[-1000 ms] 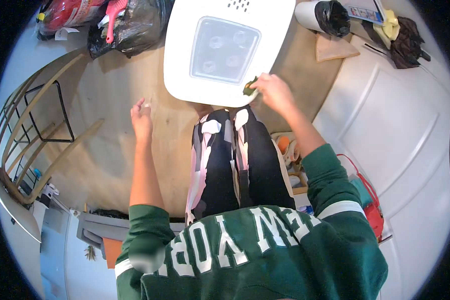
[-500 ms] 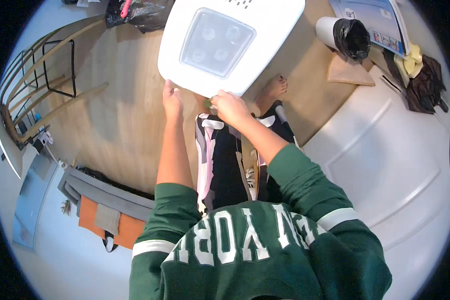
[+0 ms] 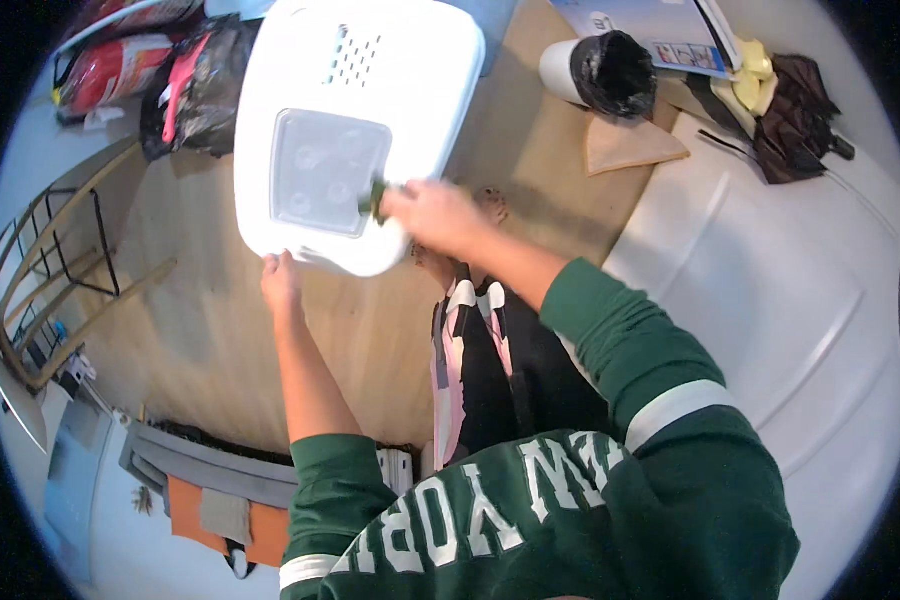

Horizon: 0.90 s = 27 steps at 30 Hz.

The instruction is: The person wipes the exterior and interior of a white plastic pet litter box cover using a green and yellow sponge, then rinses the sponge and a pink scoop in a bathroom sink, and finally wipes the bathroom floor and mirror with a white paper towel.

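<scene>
At the near left corner of the white box, your left hand was closed lightly on the rim, thumb and fingers seemingly pinched about the edge. Over the near right part of the white box's top, your right hand was clenched around a dark green cloth-like piece, bunched up and blurred; it lay against or just above the near right corner of the translucent panel, and you could not tell from this view whether it touched. Toward the far end of the white box sat a patch of vent holes. To its right, well apart, stood a white bin with a black liner; to its left, close by, a pink tool leaned on a dark plastic bag. For a good pass over that corner, your left hand was best kept firm on the rim, since sideways pressure there could have swung the white box. The bunched piece probably called for flattening under your fingers, with slow, light strokes along the panel's raised border, so that no fold snagged there.
</scene>
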Tool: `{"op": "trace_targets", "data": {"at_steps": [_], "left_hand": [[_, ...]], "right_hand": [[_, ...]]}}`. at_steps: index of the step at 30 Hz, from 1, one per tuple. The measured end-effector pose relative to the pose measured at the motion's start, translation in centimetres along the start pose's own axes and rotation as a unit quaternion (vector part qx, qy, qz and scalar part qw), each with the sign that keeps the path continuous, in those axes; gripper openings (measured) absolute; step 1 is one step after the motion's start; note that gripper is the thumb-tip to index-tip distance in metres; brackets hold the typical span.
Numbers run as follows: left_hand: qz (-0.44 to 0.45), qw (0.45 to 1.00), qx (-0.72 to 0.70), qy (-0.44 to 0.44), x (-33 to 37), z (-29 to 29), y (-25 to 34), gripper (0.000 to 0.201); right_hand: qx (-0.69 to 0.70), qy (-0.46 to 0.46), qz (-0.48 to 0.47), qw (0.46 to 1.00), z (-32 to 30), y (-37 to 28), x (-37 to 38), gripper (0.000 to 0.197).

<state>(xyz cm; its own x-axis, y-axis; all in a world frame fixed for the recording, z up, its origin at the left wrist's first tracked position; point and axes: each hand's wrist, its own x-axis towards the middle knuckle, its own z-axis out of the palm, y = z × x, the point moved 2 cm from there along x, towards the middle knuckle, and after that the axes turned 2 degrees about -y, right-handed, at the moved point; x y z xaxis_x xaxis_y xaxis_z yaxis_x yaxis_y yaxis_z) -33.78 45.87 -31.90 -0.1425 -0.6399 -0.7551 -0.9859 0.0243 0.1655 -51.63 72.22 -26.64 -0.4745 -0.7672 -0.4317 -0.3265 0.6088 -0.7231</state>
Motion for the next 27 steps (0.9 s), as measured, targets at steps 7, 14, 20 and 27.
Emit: {"op": "trace_targets", "data": {"at_steps": [7,14,20,27], "left_hand": [[0.01,1.0,-0.006,-0.014,-0.8,1.4,3.6,0.053],[-0.013,0.998,0.055,0.012,-0.3,-0.2,3.9,0.069],[0.188,0.927,0.228,0.232,-2.7,2.0,16.7,0.062],[0.378,0.885,0.217,0.161,-1.8,5.8,32.3,0.063]], "right_hand": [[0.074,0.497,0.362,0.785,-14.0,20.7,0.1,0.031],[0.116,0.325,0.321,0.882,-10.5,19.1,0.5,0.024],[0.129,0.16,0.405,0.891,-7.7,18.1,-1.3,0.022],[0.106,-0.003,0.462,0.881,-13.3,20.1,0.5,0.029]]}}
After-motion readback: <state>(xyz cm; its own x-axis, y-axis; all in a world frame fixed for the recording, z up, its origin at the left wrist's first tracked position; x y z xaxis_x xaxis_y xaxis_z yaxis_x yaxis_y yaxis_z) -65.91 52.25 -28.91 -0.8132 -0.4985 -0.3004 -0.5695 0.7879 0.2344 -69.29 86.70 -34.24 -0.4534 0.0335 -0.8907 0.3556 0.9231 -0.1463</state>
